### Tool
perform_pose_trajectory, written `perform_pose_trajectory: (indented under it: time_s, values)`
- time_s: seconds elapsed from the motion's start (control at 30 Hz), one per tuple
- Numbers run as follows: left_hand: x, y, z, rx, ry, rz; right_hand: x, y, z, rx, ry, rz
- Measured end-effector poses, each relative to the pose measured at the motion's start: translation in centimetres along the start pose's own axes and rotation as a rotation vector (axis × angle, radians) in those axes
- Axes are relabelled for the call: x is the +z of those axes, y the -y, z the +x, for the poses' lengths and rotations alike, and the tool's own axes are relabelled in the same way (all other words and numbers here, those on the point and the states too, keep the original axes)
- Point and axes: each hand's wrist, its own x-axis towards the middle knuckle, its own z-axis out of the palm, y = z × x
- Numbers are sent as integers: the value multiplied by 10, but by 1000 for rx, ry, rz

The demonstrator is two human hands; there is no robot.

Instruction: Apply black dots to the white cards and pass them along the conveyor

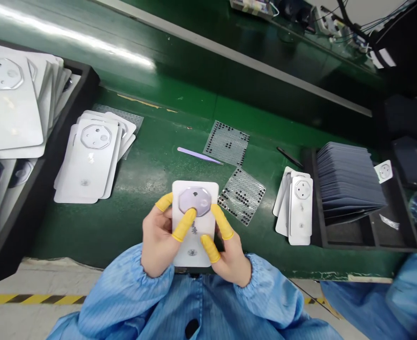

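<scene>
Both my hands hold one white rectangular card (195,222) with a clear octagonal blister near its top, just above the near edge of the green bench. My left hand (160,241) grips the card's left side, and its yellow-capped thumb presses on the blister. My right hand (228,250) grips the right side with yellow finger cots on thumb and forefinger. Two clear sheets dotted with small black parts (242,193) (227,143) lie just beyond the card, with a lilac pair of tweezers (198,155) to their left.
A fanned stack of the same white cards (91,160) lies at the left, beside a black tray (45,156) with more cards. On the right sit a small stack of cards (298,205) and a black tray (368,236) of dark grey sheets. Another person's blue sleeve (389,297) shows at bottom right.
</scene>
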Motion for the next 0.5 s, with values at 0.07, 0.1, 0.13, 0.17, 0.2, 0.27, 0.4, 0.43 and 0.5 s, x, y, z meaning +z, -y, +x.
perform_pose_trajectory:
  time_s: [0.07, 0.1, 0.13, 0.17, 0.2, 0.27, 0.4, 0.43, 0.5]
  values:
    - [-11, -2, 4, -56, -59, 0, -10, -10, 0, 44, -1, -90]
    - [-17, -4, 7, -80, -85, 2, -16, -17, -1, 64, -29, -174]
    - [-22, -5, 10, -96, -112, 13, -21, -25, -1, 73, -61, -264]
    - [-27, -6, 13, -100, -141, 35, -26, -34, -3, 70, -93, -338]
    - [-30, -7, 16, -95, -170, 69, -29, -42, -4, 54, -117, -383]
    - [-32, -8, 21, -56, -220, 154, -32, -53, -7, 8, -138, -380]
    - [-26, -4, 24, -8, -198, 296, -31, -48, -9, -43, -197, -283]
    - [-25, -2, 23, -3, -175, 314, -31, -43, -9, -48, -235, -267]
    - [-25, 2, 19, 43, -123, 388, -30, -29, -9, -57, -317, -247]
